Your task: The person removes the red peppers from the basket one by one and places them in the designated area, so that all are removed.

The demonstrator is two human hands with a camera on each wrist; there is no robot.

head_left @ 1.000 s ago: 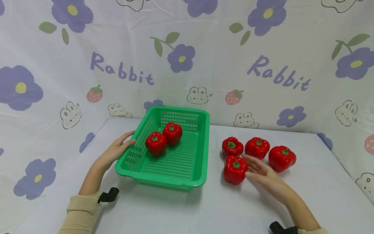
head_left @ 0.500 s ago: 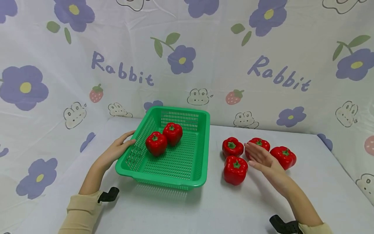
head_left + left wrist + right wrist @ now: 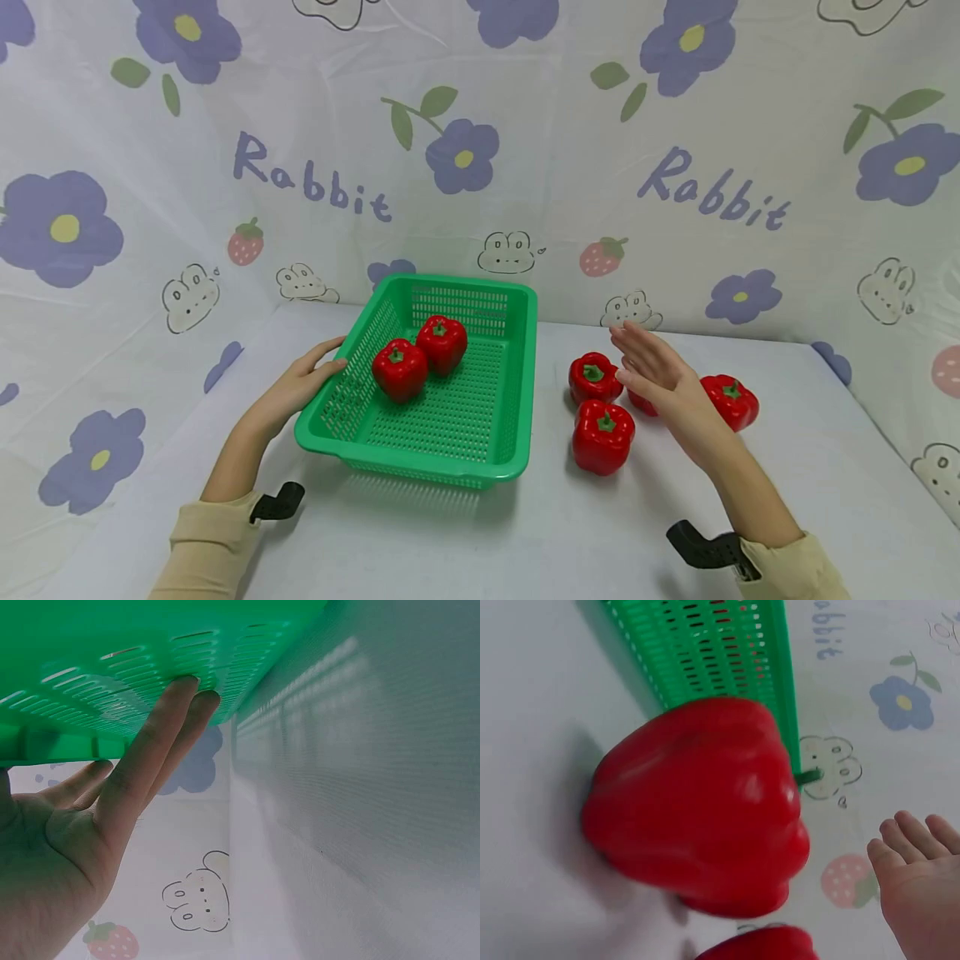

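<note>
A green basket stands on the table, a little left of the middle. The left hand lies against the basket's left wall with its fingers straight and flat on the slotted plastic; it grips nothing. Two red peppers sit inside the basket, touching each other: the front pepper and the back pepper, both stem up.

To the right of the basket, four more peppers rest on the table in a loose cluster. The near pepper is closest to the person, with the left pepper just behind it. The right pepper lies at the far side of the cluster, and the hidden pepper shows only as a sliver of red below the palm.

The right hand hovers above this cluster, open and relaxed, fingers stretched toward the back wall and holding nothing. It covers most of the hidden pepper; whether it touches it cannot be told. A flowered cloth with rabbits and strawberries hangs behind the table.
</note>
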